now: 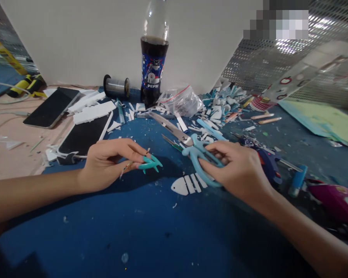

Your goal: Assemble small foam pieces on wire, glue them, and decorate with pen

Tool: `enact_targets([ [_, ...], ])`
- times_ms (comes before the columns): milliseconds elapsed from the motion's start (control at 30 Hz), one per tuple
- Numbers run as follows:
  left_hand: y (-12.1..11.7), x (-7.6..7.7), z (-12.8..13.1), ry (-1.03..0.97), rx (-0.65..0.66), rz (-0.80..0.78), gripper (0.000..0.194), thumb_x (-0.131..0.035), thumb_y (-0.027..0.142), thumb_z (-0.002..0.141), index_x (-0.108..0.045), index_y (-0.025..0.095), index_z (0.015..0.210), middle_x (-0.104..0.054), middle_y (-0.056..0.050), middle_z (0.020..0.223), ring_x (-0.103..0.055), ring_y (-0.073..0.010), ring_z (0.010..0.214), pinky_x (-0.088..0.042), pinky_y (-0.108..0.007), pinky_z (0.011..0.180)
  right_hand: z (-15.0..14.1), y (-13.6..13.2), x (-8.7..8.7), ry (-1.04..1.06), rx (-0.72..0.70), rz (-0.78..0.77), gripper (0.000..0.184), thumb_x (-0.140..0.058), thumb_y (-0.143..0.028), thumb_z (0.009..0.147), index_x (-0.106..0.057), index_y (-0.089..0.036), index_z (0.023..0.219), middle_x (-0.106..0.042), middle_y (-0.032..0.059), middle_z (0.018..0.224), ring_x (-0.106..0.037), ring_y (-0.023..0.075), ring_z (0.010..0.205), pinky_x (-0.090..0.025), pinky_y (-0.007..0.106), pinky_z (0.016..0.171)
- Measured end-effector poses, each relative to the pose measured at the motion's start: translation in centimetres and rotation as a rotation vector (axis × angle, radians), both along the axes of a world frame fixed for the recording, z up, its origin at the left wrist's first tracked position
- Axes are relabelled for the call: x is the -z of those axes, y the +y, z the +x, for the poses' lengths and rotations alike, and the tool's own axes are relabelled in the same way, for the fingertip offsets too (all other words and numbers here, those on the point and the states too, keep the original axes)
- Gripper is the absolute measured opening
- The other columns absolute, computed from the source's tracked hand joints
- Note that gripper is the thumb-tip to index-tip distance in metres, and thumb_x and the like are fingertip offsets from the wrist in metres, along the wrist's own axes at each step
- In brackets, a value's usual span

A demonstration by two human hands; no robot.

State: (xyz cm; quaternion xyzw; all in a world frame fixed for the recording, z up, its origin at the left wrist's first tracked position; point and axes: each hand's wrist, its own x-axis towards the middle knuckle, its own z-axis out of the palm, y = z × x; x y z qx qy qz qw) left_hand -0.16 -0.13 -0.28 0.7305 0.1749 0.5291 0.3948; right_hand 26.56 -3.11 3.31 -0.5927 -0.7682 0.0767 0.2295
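My left hand [110,160] is closed in a pinch, with a small teal piece with pointed prongs [150,164] at its fingertips. What kind of thing the piece is, I cannot make out. Light-blue-handled scissors [195,154] are in my right hand [237,166], whose fingers go through and around the handle loops. Their metal blades are parted and point away to the upper left. Just below the scissors, a white fish-shaped head piece with a small hole [179,187] lies flat on the blue tabletop [150,231], beside several white strips [193,183].
A Pepsi bottle [153,73], a wire spool [116,87] and a clear zip bag [181,101] stand or lie at the back. White and blue scraps [223,102] are piled behind my right hand. Two phones [52,108] lie left; a magenta tool [333,197] lies right.
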Motion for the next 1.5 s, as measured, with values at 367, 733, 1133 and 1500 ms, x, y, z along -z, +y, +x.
enact_targets([
  [367,0.1,0.3,0.1,0.425,-0.224,0.029,0.024,-0.062,0.015,0.083,-0.067,0.023,0.105,-0.071,-0.003,0.103,-0.067,-0.0155,0.094,-0.059,-0.028,0.084,1.4,1.7,1.5,-0.207,0.136,0.162,0.025,-0.068,-0.032,0.073,-0.072,-0.016,0.091,-0.074,0.0099,0.093,-0.069,0.0258,0.081,-0.054,0.037,0.072],
  [733,-0.1,0.2,-0.3,0.362,0.128,-0.070,0.045,-0.051,0.012,0.089,-0.052,0.028,0.130,-0.051,-0.011,0.134,-0.065,-0.0211,0.105,-0.059,-0.033,0.088,1.4,1.7,-0.1,-0.280,0.090,-0.161,0.040,-0.070,-0.036,0.074,-0.066,-0.014,0.107,-0.064,0.0156,0.114,-0.048,0.0393,0.117,-0.044,0.055,0.089],
  [1133,-1.8,-3.3,2.7,0.193,0.387,-0.277,0.050,-0.051,0.009,0.089,-0.045,0.030,0.135,-0.039,-0.009,0.141,-0.057,-0.0223,0.118,-0.054,-0.032,0.096,-2.3,-2.0,-2.2,0.354,-0.243,-0.414,0.035,-0.071,-0.047,0.073,-0.066,-0.017,0.090,-0.062,0.0018,0.070,-0.054,0.0137,0.061,-0.044,0.026,0.055],
  [1500,-1.7,-1.8,6.8,0.429,-0.327,0.154,0.056,-0.063,0.040,0.082,-0.035,0.017,0.124,-0.045,-0.015,0.123,-0.051,-0.0286,0.109,-0.052,-0.045,0.087,-0.6,-0.1,-1.8,1.100,0.055,-0.435,0.025,-0.064,-0.033,0.082,-0.057,-0.015,0.066,-0.054,-0.0032,0.052,-0.044,0.0041,0.035,-0.031,0.018,0.033],
])
